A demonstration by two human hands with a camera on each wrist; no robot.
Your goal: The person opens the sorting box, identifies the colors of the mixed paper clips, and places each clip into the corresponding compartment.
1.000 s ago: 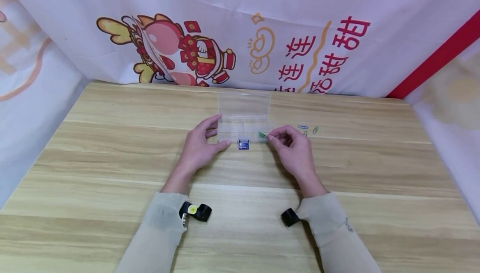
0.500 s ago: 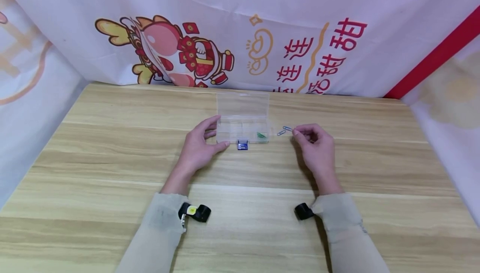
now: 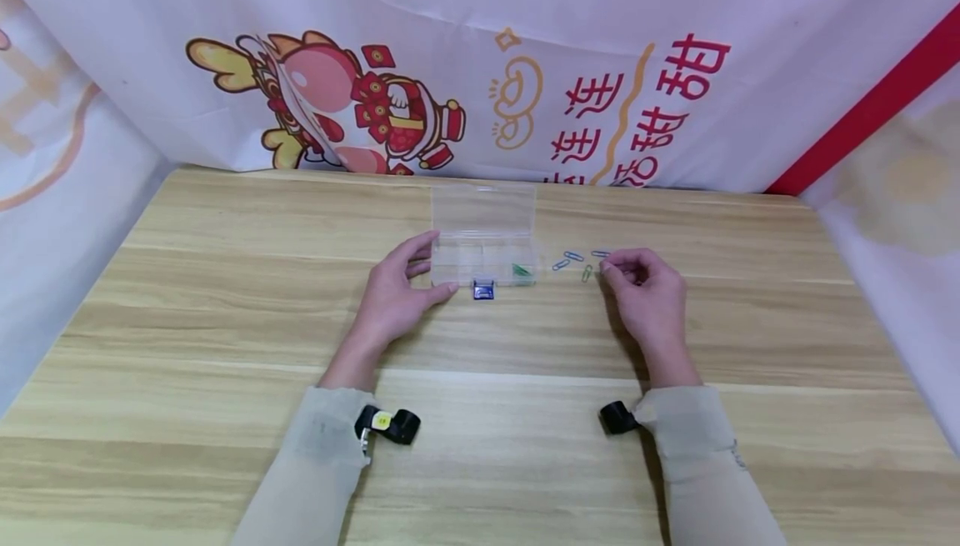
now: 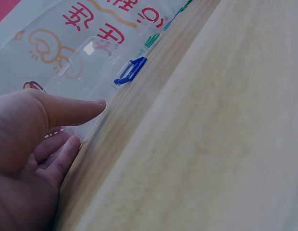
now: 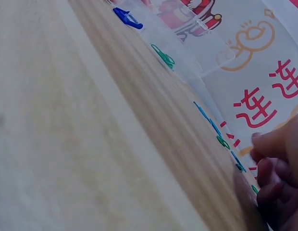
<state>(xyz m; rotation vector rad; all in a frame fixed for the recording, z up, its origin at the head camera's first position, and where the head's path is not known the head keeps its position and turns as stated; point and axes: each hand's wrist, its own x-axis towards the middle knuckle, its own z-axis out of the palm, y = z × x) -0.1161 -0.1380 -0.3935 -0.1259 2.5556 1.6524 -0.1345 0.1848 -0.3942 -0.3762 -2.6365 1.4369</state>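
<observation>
A clear plastic compartment box (image 3: 472, 256) stands with its lid (image 3: 483, 211) raised and its blue latch (image 3: 483, 289) folded down in front. Green paper clips (image 3: 522, 271) lie in its front right compartment. My left hand (image 3: 400, 292) holds the box's left end, thumb along the front edge and fingers round the side. To the right of the box, my right hand (image 3: 647, 296) is low over loose paper clips, fingers bent, with no clip visible in its grasp. Blue clips (image 3: 573, 256) and a green clip (image 3: 587, 273) lie beside its fingertips. More green clips (image 5: 240, 167) show near the fingers in the right wrist view.
The wooden table (image 3: 480, 463) runs back to a printed white cloth (image 3: 480, 54) hanging close behind the raised lid. Wrist cameras on black mounts (image 3: 618, 418) stick out inward from both sleeves.
My right hand has moved from the box's right front corner rightward to the loose clips, uncovering blue and green ones. Green clips now lie free in the compartment. My left hand stays put.
</observation>
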